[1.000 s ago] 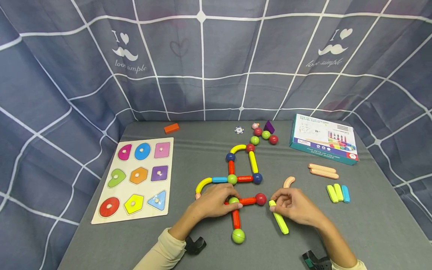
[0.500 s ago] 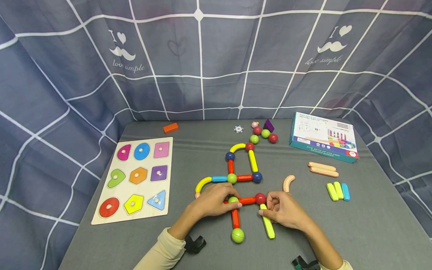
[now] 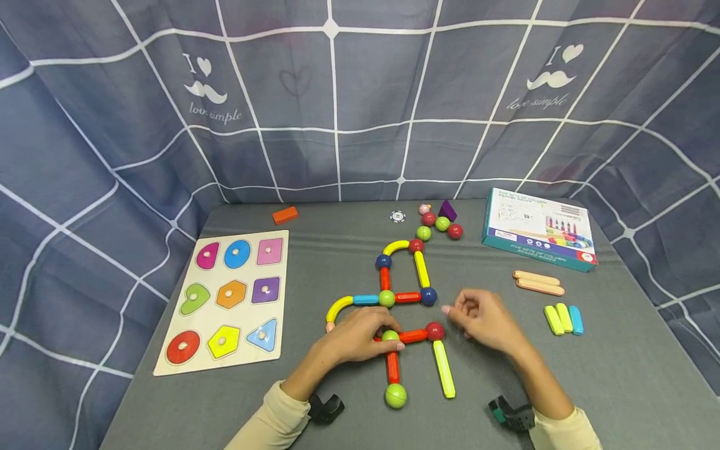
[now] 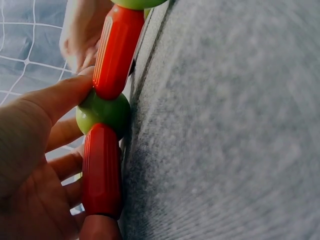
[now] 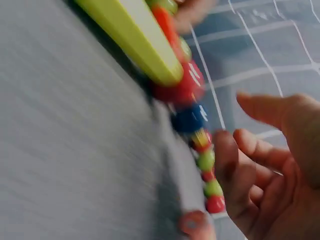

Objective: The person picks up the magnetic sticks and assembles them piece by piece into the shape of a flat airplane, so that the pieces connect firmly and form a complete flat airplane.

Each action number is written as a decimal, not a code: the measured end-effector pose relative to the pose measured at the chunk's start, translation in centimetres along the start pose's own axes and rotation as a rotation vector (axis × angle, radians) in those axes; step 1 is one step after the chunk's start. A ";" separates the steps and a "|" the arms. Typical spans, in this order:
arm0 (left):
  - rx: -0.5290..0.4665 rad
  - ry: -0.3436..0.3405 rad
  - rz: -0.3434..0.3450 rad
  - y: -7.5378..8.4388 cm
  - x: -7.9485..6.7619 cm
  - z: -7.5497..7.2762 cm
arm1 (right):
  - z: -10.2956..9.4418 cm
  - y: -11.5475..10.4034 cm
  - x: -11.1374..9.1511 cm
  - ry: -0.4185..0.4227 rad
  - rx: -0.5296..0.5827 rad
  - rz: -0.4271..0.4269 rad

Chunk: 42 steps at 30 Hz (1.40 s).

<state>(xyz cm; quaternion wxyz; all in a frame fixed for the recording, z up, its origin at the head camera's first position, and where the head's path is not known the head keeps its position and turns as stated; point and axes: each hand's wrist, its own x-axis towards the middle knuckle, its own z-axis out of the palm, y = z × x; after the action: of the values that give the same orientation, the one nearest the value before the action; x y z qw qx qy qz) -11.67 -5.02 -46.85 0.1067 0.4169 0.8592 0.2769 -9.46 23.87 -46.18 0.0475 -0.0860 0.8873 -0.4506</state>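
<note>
My left hand (image 3: 360, 334) pinches a green ball (image 4: 102, 112) between thumb and fingers. Red rods join that ball on several sides; one red rod (image 3: 393, 369) leads to another green ball (image 3: 396, 395). To the right, a red rod (image 3: 413, 335) ends at a red ball (image 3: 435, 331), and a yellow-green rod (image 3: 444, 370) touches that ball and points toward me. Over the table right of the red ball is my right hand (image 3: 486, 319), fingers loosely bent and holding nothing. Beneath it a wood-coloured curved piece (image 5: 195, 225) shows only partly in the right wrist view.
Behind my hands lies a joined loop with a blue ball (image 3: 429, 296) and a yellow arc (image 3: 339, 309). A shape puzzle board (image 3: 222, 359) lies left. At right are a box (image 3: 537, 228), wooden rods (image 3: 539, 287) and short coloured rods (image 3: 562, 320).
My right hand brought the yellow-green rod left to the red ball, let go of it, and moved up and right over the curved piece. The left hand stayed on the green ball.
</note>
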 end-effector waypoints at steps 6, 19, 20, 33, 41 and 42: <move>0.017 0.008 -0.001 0.0 -0.2 0.0 | -4.3 0.9 7.4 0.220 -0.349 -0.049; -0.004 -0.007 -0.010 0.2 -0.1 0.1 | -4.9 3.1 11.1 0.019 -0.622 -0.030; -0.014 0.000 -0.011 0.2 -0.1 0.0 | -4.9 3.1 10.9 0.021 -0.628 -0.037; 0.028 0.025 0.027 0.6 0.1 0.1 | -3.9 2.3 3.9 0.115 -0.540 -0.143; 0.148 0.006 0.030 1.9 1.9 0.5 | -2.1 1.7 -2.4 0.047 -0.239 -0.220; 0.157 -0.006 0.031 2.0 2.3 0.5 | -1.8 1.7 -3.0 0.018 -0.202 -0.212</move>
<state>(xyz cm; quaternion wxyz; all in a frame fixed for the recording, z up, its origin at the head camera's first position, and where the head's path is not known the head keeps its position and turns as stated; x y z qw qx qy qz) -11.55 -2.07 -46.04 0.0718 0.4381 0.8713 0.2091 -7.05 26.88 -46.46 -0.0172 -0.1794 0.9145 -0.3623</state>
